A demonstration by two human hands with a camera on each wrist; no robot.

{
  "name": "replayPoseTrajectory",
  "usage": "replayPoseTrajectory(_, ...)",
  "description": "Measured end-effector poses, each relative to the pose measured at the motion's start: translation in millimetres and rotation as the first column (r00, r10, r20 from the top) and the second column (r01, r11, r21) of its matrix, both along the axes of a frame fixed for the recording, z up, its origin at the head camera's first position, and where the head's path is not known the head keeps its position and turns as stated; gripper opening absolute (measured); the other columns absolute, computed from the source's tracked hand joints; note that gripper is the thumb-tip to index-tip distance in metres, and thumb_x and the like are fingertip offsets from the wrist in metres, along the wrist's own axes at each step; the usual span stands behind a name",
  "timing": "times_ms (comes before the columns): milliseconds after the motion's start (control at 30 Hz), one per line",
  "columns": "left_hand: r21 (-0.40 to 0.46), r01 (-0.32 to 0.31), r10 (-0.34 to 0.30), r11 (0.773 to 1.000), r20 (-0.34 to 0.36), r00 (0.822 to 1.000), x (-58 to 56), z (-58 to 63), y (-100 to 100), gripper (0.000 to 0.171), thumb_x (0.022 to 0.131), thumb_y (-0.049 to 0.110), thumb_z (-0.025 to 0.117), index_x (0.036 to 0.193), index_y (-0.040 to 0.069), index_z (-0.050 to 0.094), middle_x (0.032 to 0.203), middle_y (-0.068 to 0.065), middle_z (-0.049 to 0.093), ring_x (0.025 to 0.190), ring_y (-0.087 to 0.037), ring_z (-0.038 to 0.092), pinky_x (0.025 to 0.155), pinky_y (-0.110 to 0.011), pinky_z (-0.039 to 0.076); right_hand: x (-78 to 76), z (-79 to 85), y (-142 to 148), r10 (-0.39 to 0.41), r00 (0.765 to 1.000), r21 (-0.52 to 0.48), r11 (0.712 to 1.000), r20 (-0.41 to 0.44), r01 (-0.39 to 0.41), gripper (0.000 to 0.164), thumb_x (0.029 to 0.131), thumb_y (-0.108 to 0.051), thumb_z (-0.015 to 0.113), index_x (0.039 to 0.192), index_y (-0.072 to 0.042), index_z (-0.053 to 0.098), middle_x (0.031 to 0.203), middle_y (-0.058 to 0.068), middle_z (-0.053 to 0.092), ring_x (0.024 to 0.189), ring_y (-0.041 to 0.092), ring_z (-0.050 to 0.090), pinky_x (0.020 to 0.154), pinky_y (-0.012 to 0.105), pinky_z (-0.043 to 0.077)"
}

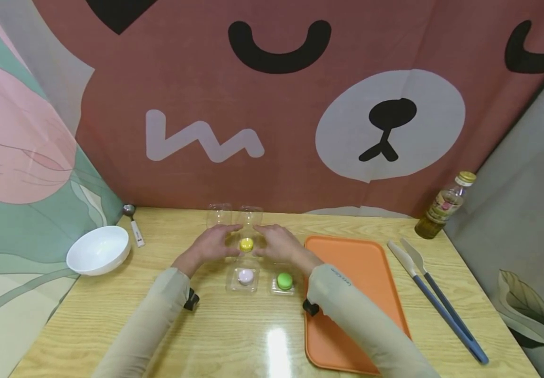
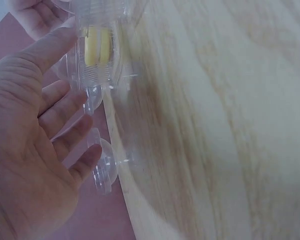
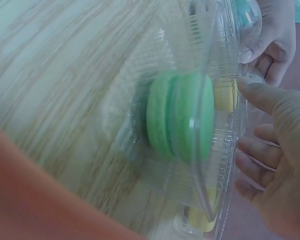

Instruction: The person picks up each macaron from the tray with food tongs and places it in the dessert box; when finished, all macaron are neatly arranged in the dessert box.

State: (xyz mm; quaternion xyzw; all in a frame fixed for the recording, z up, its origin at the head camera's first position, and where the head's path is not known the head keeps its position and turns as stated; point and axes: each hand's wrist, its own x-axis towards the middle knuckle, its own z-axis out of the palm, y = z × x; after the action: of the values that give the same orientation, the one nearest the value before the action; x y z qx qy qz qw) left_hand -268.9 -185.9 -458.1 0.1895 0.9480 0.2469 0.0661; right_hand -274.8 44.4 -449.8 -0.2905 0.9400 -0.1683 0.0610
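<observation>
A yellow macaron [image 1: 246,244] sits in a clear plastic box [image 2: 97,75] between my two hands. From the left, my left hand [image 1: 212,243] reaches to the box, thumb at its corner and the other fingers loosely spread. Opposite it, my right hand [image 1: 279,242] has its thumb and relaxed fingertips right at the box's edge. Nearer to me, a pale lilac macaron [image 1: 246,276] and a green macaron [image 3: 180,117] sit in clear boxes of their own. Behind the hands, clear domed plastic pieces [image 1: 219,214] stand near the back edge.
An orange tray [image 1: 347,325] lies at the right, under my right forearm. Beyond it are blue-handled tongs [image 1: 442,299] and an oil-like bottle [image 1: 439,212] with a gold cap. At the left stand a white bowl [image 1: 98,251] and a spoon [image 1: 135,228]. Printed cloth [image 1: 291,173] hangs behind the table.
</observation>
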Motion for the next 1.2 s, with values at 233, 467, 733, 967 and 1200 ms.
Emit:
replayPoseTrajectory(233,-0.007,-0.011,0.011,1.0,0.006,1.0,1.2,-3.7,2.1,0.081,0.08,0.041,0.085,0.151,0.018,0.05,0.15,-0.014,0.054,0.138,-0.04,0.051,0.114,-0.057,0.042,0.7,-2.3,-0.3,-0.013,1.0,0.005,1.0,-0.004,0.013,0.078,0.089,-0.038,0.078,0.153,-0.01,0.045,0.15,0.013,0.055,0.136,0.035,0.054,0.117,0.048,0.042)
replayPoseTrajectory(467,-0.01,-0.042,0.042,0.999,0.041,0.998,3.8,-5.1,3.0,0.082,0.08,0.041,0.085,0.151,0.02,0.05,0.151,-0.013,0.054,0.139,-0.038,0.05,0.114,-0.056,0.042,1.0,-5.5,-4.0,-0.025,1.0,0.032,0.999,0.008,0.024,0.077,0.087,-0.037,0.08,0.151,-0.008,0.048,0.15,0.01,0.056,0.138,0.031,0.053,0.119,0.043,0.04)
replayPoseTrajectory(733,-0.034,-0.062,0.064,0.997,0.068,0.996,4.1,-1.4,2.0,0.081,0.081,0.043,0.084,0.152,0.023,0.049,0.153,-0.013,0.052,0.14,-0.037,0.049,0.115,-0.056,0.041,1.1,-3.6,-7.2,-0.06,0.998,0.031,0.998,0.033,0.059,0.08,0.087,-0.035,0.081,0.153,-0.011,0.045,0.15,0.008,0.056,0.137,0.031,0.052,0.118,0.043,0.041)
replayPoseTrajectory(967,-0.076,-0.048,0.052,0.996,0.056,0.997,2.1,-1.8,1.7,0.081,0.081,0.044,0.084,0.152,0.022,0.049,0.151,-0.012,0.054,0.139,-0.036,0.051,0.114,-0.056,0.042,2.7,-3.2,-4.8,-0.07,0.995,0.001,0.998,0.066,0.07,0.083,0.088,-0.035,0.08,0.157,-0.013,0.039,0.153,0.008,0.053,0.14,0.034,0.047,0.118,0.049,0.041)
replayPoseTrajectory(1200,-0.102,-0.018,0.02,0.995,0.025,0.999,3.5,2.6,3.1,0.081,0.082,0.044,0.083,0.151,0.02,0.05,0.148,-0.013,0.057,0.137,-0.037,0.053,0.112,-0.055,0.044,0.2,-4.6,18.7,-0.048,0.998,-0.09,0.995,0.05,0.052,0.076,0.091,-0.039,0.075,0.155,-0.013,0.043,0.144,0.01,0.061,0.142,0.041,0.043,0.118,0.056,0.037)
